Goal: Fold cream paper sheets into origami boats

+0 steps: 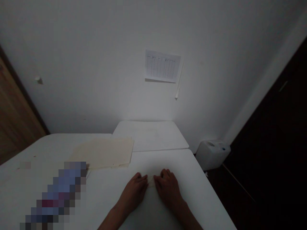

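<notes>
My left hand (134,191) and my right hand (168,187) rest side by side on a white table (105,191), fingers curled down and nearly touching. Between the fingertips lies a small pale piece of paper (151,180), pressed or pinched by both hands. It is dim and its shape is hard to make out. A stack of cream paper sheets (105,152) lies on the table beyond my left hand.
A second white table (151,134) stands against the wall behind. A printed sheet (162,66) is taped to the wall. A white plastic container (213,152) sits on the dark floor at right. A blurred-out patch (57,198) covers the table's left; a wooden door (11,121) at far left.
</notes>
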`<action>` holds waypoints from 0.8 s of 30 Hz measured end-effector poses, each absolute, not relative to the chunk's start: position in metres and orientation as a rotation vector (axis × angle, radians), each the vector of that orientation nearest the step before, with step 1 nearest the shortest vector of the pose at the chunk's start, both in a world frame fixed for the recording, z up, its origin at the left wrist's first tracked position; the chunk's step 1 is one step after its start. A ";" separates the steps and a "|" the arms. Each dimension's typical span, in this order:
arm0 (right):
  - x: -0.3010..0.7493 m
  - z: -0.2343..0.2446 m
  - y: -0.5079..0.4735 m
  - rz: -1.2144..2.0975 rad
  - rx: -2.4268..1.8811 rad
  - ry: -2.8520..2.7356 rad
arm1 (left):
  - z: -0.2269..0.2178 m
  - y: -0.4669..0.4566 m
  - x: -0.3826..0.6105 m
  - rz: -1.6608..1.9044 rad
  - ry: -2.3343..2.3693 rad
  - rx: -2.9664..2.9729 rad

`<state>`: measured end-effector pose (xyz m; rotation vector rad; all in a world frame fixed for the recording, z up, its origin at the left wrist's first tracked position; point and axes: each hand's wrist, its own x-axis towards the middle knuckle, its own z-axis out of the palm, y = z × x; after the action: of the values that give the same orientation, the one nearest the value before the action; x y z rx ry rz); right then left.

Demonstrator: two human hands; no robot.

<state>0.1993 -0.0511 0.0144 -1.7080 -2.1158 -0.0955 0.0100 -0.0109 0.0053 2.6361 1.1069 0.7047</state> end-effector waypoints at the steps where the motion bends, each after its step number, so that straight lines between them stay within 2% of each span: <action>1: 0.200 0.014 -0.052 -0.112 -1.715 -2.123 | 0.005 -0.011 0.011 0.711 1.115 2.629; 8: 0.215 0.013 -0.073 -0.209 -1.727 -2.221 | 0.002 -0.007 0.012 0.749 1.118 2.601; 16: 0.228 0.006 -0.072 -0.229 -1.707 -2.093 | -0.001 -0.007 0.008 0.767 1.082 2.643; 24: 0.208 0.016 -0.039 -0.011 -1.669 -2.012 | 0.003 -0.003 0.022 0.761 0.979 2.720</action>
<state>0.2085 -0.0389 0.0161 -1.6692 -2.0124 -0.0107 0.0224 -0.0032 0.0026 2.7200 0.9786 0.7610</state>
